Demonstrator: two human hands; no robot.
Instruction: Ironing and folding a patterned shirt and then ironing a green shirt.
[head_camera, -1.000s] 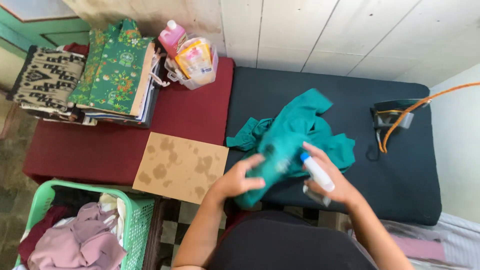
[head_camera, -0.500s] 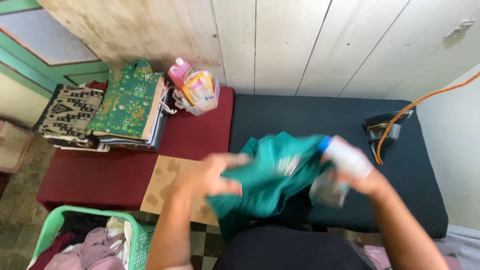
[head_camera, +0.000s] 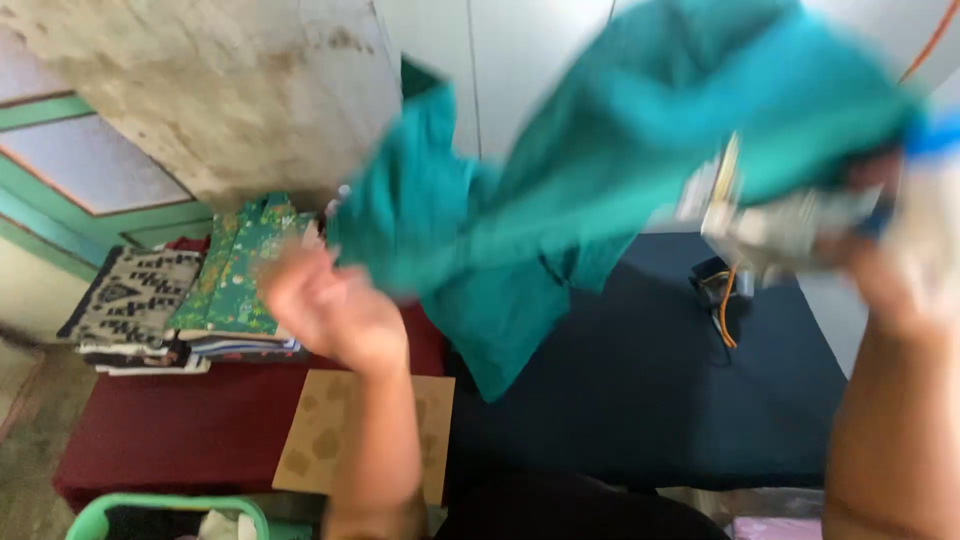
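Teal garment (head_camera: 600, 190) hangs raised between both hands, left hand (head_camera: 330, 310) and right hand (head_camera: 900, 270) clamped on it.

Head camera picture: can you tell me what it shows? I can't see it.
Two bare hands lift a blurry teal garment high in the air: the left hand grips one edge, and the right hand holds the other side. Below are a dark blue mat, a dark red surface and a stack of folded patterned cloths.

Soft matt teal cloth garment (head_camera: 600, 190); matt dark fabric pad (head_camera: 640, 400); rough, stained plaster wall (head_camera: 220, 90).
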